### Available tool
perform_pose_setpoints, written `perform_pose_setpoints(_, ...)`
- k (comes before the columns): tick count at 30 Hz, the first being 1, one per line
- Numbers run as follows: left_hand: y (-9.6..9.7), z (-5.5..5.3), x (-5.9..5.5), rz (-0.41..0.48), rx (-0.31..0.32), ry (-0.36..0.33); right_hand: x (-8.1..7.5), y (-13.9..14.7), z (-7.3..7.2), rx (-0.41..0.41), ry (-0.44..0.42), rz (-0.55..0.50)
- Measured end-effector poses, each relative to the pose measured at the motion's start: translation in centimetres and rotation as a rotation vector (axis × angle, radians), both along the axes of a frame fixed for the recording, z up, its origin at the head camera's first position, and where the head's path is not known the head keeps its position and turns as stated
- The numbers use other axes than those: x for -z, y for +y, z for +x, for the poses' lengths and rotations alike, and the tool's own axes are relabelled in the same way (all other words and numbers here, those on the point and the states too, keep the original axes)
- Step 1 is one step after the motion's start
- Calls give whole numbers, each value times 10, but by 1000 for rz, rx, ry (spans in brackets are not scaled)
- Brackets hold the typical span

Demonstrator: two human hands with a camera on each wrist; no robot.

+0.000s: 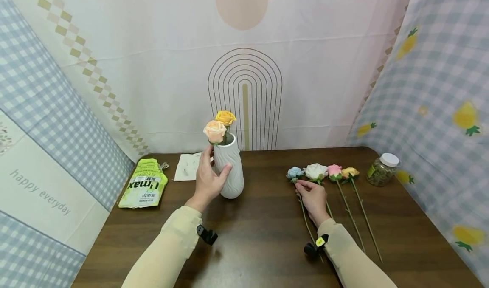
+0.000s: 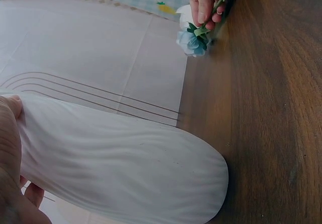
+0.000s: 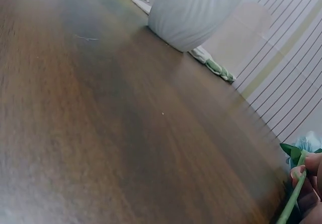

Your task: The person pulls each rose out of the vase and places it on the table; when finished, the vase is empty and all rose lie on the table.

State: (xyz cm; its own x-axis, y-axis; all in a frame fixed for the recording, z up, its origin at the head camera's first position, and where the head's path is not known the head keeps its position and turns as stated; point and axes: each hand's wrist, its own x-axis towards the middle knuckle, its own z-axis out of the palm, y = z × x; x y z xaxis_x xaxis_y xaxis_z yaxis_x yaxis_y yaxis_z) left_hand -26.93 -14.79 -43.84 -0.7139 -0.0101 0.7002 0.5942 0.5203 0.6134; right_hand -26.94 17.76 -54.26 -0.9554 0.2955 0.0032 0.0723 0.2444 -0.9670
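My left hand [image 1: 209, 178] grips a white ribbed vase [image 1: 230, 169] from its left side, thumb across the front. A peach rose [image 1: 215, 131] and a yellow rose [image 1: 226, 117] stand in the vase's mouth. In the left wrist view the vase [image 2: 126, 158] fills the lower part, with the thumb along its upper end. My right hand [image 1: 314, 199] pinches the stem of a blue artificial flower [image 1: 295, 173] just below its bloom. The right wrist view shows its green stem [image 3: 293, 199] between thumb and fingers. Beside it lies a white flower [image 1: 316, 172], its stem partly hidden by the hand.
Right of the hand lie a pink flower [image 1: 334, 171] and an orange-yellow flower [image 1: 350, 173], stems toward me. A white-lidded jar [image 1: 383, 170] stands at the right edge. Far left are a green and white packet [image 1: 144, 184] and a white sheet [image 1: 185, 168] behind the left hand.
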Motion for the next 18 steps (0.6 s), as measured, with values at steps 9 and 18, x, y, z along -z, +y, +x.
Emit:
perform_pose_setpoints(9,0,-2,-2,0,5,7,-2,2,1,18,8,166)
perform_pose_setpoints(18,0,1,-3,-3,7,-34,0,0,4,30,3,210)
